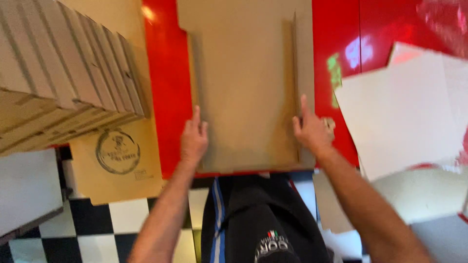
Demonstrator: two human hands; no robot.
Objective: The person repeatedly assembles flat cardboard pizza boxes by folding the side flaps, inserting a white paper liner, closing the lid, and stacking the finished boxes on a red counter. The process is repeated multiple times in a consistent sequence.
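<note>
Two hands are working one flat cardboard box blank (243, 83) lying on the red surface (168, 97). The left hand (194, 139) and right hand (312, 130) are each pressing a side flap, fingers loosely apart. One stack of folded boxes (58, 73) is sitting at the surface's left edge.

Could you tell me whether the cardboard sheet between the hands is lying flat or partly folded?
Partly folded: the cardboard sheet has both side flaps raised, at the left hand and right hand.
</note>
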